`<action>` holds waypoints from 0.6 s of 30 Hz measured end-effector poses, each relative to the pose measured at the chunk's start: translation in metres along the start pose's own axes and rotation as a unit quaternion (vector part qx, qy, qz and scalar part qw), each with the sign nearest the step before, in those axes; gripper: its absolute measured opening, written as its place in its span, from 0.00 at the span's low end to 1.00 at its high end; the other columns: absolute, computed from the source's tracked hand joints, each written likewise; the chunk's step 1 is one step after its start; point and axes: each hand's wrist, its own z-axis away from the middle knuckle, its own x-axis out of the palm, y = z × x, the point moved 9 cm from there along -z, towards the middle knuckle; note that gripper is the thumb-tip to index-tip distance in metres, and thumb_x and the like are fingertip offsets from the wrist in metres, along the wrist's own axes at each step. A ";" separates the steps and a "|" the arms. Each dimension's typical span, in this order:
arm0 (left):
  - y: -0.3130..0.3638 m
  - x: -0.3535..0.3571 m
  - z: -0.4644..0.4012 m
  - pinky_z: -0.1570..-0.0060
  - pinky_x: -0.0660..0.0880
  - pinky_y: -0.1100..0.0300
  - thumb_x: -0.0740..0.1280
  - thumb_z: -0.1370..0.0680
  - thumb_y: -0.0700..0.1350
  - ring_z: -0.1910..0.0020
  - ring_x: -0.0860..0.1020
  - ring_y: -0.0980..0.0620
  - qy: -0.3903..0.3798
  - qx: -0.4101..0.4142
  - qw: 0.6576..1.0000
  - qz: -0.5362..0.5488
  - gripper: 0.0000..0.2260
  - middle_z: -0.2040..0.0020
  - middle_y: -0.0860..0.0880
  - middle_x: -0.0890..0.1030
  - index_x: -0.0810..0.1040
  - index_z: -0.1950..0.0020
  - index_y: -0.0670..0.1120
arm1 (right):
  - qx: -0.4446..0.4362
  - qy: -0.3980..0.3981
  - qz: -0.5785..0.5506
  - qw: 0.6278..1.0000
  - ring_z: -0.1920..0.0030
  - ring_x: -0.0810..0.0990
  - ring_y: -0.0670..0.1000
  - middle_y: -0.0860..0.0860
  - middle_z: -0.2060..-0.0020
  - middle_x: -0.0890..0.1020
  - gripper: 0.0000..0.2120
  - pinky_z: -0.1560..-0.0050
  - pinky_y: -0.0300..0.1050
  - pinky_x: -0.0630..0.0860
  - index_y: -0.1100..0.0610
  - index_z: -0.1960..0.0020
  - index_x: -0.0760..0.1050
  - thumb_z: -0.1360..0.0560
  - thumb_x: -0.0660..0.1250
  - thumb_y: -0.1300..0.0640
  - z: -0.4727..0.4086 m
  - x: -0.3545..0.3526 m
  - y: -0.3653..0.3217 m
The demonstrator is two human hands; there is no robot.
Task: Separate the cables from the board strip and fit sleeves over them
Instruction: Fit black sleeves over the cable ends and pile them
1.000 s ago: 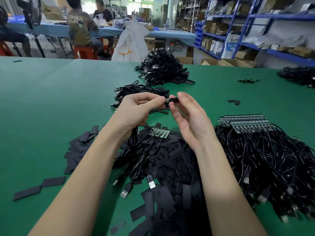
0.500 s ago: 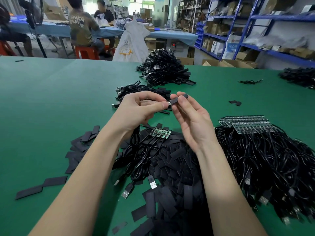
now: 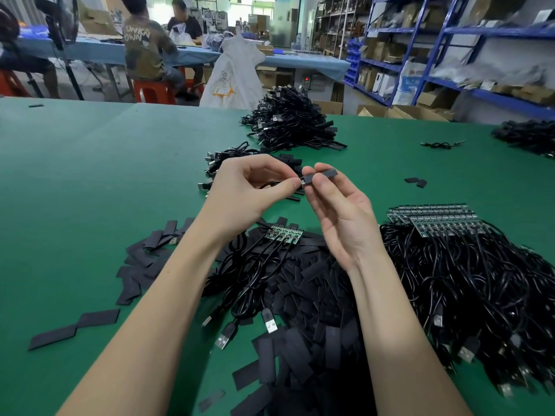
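The sleeving step is in hand. The left hand (image 3: pixel 243 187) pinches the board end of a cable (image 3: pixel 271 184) between thumb and forefinger, and the right hand (image 3: pixel 336 202) pinches a flat black sleeve (image 3: pixel 321 175) whose mouth meets that end just beside the left grip. Below both grips on the desk (image 3: pixel 90 175) lie the board strip (image 3: pixel 283 234) with cables attached and a heap of loose sleeves (image 3: pixel 309 295). Next, I judge, the sleeve must slide leftward over the small board, kept straight so its mouth does not snag.
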 end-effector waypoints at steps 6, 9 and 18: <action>-0.001 0.002 0.001 0.61 0.77 0.65 0.76 0.26 0.38 0.63 0.82 0.58 -0.006 -0.010 1.000 0.018 0.03 0.62 0.50 0.86 0.85 0.58 0.44 | -0.008 0.009 -0.010 1.000 0.52 0.86 0.46 0.53 0.53 0.87 0.08 0.51 0.35 0.80 0.57 0.52 0.82 0.31 0.72 0.62 0.001 0.000 0.003; -0.004 0.003 0.001 0.64 0.79 0.64 0.76 0.26 0.36 0.65 0.81 0.59 -0.013 -0.021 0.999 0.032 0.03 0.64 0.52 0.86 0.84 0.59 0.43 | -0.002 -0.002 0.010 1.000 0.52 0.86 0.46 0.53 0.53 0.87 0.08 0.51 0.35 0.80 0.57 0.52 0.82 0.31 0.72 0.62 0.001 0.002 0.006; -0.011 0.006 0.002 0.72 0.66 0.64 0.76 0.25 0.38 0.72 0.71 0.54 -0.033 -0.071 0.992 0.099 0.04 0.64 0.49 0.84 0.84 0.54 0.46 | -0.038 0.016 0.026 0.999 0.51 0.86 0.50 0.57 0.52 0.87 0.15 0.51 0.39 0.81 0.52 0.41 0.78 0.26 0.73 0.62 0.001 0.003 -0.002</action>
